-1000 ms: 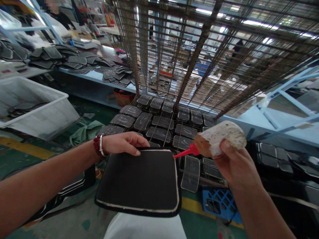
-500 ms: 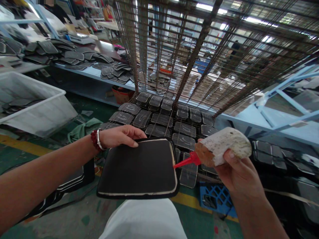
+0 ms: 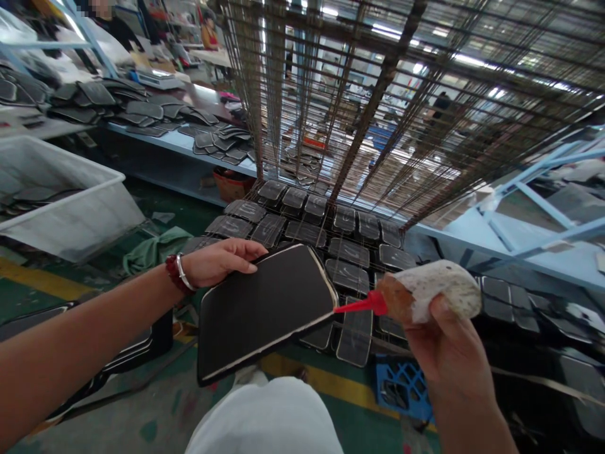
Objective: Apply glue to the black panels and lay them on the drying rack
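Note:
My left hand (image 3: 227,261) grips a black rounded panel (image 3: 265,309) by its far left edge, thumb on top and fingers hidden beneath. A pale line runs along the panel's border, and the panel is tilted in the air. In my right hand (image 3: 447,334) lies a whitish, stained glue bottle (image 3: 435,287), held on its side with fingers wrapped round it. The bottle's red nozzle (image 3: 359,304) points left, its tip at the panel's right corner on the pale line. Beyond, similar panels (image 3: 350,274) lie in rows on a wire rack layer.
A raised wire-mesh rack (image 3: 378,94) leans over the panel rows. At left stands a white bin (image 3: 70,208) with panels inside. A blue crate (image 3: 401,384) sits on the floor at lower right. Panels pile on the blue bench (image 3: 174,145); people are in the background.
The panel has turned anticlockwise in my left hand, its right side rising. The nozzle tip has gone from the right edge to the near right corner, still touching the border.

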Demonstrator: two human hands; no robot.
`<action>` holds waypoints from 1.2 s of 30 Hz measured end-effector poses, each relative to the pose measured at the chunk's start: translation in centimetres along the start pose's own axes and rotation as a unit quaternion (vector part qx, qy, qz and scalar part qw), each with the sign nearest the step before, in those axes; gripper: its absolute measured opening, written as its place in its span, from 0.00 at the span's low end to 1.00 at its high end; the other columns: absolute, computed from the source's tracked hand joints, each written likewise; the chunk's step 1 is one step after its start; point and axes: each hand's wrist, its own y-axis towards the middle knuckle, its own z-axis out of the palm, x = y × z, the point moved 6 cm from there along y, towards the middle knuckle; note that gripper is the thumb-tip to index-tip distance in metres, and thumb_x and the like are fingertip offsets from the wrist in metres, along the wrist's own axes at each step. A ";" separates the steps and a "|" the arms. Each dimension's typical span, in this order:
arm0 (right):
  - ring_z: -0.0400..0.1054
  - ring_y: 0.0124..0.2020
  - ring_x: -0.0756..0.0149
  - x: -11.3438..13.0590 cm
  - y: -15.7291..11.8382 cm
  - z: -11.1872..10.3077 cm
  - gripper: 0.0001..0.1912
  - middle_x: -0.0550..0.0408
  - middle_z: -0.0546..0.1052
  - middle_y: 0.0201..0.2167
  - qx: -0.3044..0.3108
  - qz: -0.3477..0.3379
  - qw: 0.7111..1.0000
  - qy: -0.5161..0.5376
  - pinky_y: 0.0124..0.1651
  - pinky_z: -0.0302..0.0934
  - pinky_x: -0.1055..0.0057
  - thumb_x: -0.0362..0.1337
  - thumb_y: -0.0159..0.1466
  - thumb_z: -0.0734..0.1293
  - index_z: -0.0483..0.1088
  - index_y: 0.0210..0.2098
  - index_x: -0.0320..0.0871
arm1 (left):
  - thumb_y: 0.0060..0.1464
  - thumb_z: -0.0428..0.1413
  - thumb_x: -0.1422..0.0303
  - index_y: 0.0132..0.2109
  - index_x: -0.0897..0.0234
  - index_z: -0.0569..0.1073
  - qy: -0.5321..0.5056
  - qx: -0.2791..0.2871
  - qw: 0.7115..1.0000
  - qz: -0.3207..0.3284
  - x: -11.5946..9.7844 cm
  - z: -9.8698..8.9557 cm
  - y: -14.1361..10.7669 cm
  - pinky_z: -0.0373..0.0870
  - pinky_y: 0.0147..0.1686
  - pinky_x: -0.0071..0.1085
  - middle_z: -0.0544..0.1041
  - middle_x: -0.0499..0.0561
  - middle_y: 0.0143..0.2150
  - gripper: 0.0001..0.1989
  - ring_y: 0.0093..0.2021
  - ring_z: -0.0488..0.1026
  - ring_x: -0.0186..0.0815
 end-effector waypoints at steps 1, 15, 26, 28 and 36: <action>0.73 0.44 0.63 -0.2 0.2 -0.2 0.25 0.53 0.78 0.46 -0.020 -0.008 1.000 0.008 0.46 0.71 0.68 0.42 0.52 0.76 0.72 0.49 0.47 | 0.43 0.64 0.74 0.42 0.68 0.77 -0.014 -0.006 1.000 0.001 0.2 -0.1 0.0 0.75 0.38 0.35 0.80 0.58 0.40 0.15 0.36 0.78 0.41; 0.72 0.39 0.69 -2.0 0.4 1.2 0.18 0.55 0.77 0.40 -0.076 -0.043 0.995 0.040 0.41 0.71 0.75 0.38 0.52 0.77 0.74 0.41 0.42 | 0.41 0.62 0.80 0.39 0.68 0.73 -0.110 -0.087 0.990 0.026 1.4 -0.2 0.5 0.76 0.35 0.36 0.80 0.57 0.35 0.14 0.34 0.79 0.42; 0.73 0.42 0.63 -4.3 -1.3 2.4 0.19 0.53 0.78 0.38 -0.031 -0.013 0.999 0.007 0.49 0.69 0.64 0.39 0.55 0.75 0.73 0.45 0.44 | 0.47 0.58 0.82 0.40 0.69 0.71 -0.115 -0.107 0.987 0.015 1.7 -1.0 1.1 0.75 0.35 0.33 0.79 0.54 0.33 0.12 0.32 0.78 0.38; 0.73 0.41 0.63 -4.7 -1.6 2.7 0.20 0.52 0.79 0.39 -0.020 -0.006 1.000 0.002 0.48 0.69 0.63 0.40 0.55 0.74 0.73 0.46 0.44 | 0.50 0.56 0.83 0.41 0.69 0.71 -0.113 -0.116 0.987 0.012 1.7 -1.1 1.1 0.75 0.35 0.32 0.79 0.52 0.33 0.11 0.32 0.77 0.37; 0.74 0.41 0.60 -6.1 -3.0 3.2 0.22 0.50 0.79 0.41 0.013 0.023 1.000 0.001 0.42 0.71 0.64 0.38 0.55 0.74 0.71 0.49 0.46 | 0.46 0.56 0.84 0.37 0.69 0.71 -0.124 -0.172 0.977 0.006 1.7 -2.3 1.5 0.75 0.29 0.32 0.77 0.53 0.29 0.10 0.28 0.76 0.37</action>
